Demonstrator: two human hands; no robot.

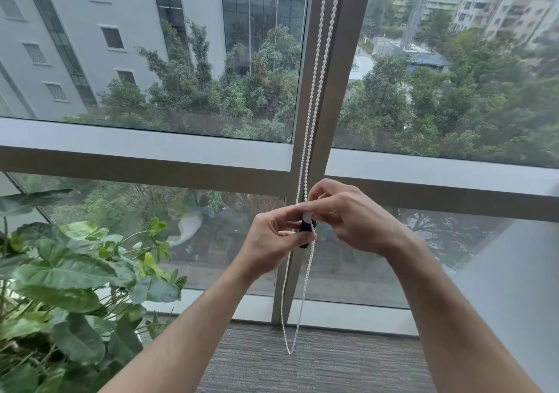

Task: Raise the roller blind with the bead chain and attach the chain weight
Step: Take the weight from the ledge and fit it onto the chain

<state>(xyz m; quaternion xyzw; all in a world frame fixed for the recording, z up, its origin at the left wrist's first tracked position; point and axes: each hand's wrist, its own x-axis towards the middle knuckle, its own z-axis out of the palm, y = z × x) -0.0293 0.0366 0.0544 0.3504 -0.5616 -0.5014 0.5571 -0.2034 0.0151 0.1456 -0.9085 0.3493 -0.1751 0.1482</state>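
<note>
Between fingers (290, 211), weight (306, 229), seemingly half-hidden

Grey carpet (317, 365) under leafy plant (69, 287)

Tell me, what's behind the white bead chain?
Behind the bead chain stands the grey window post. Lower down, both hands cover it around the dark chain weight.

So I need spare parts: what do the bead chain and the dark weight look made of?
Bead chain: likely white plastic, matte, small uniform beads. Chain weight: dark, smooth, probably plastic; mostly hidden between the left hand and right hand.
</note>
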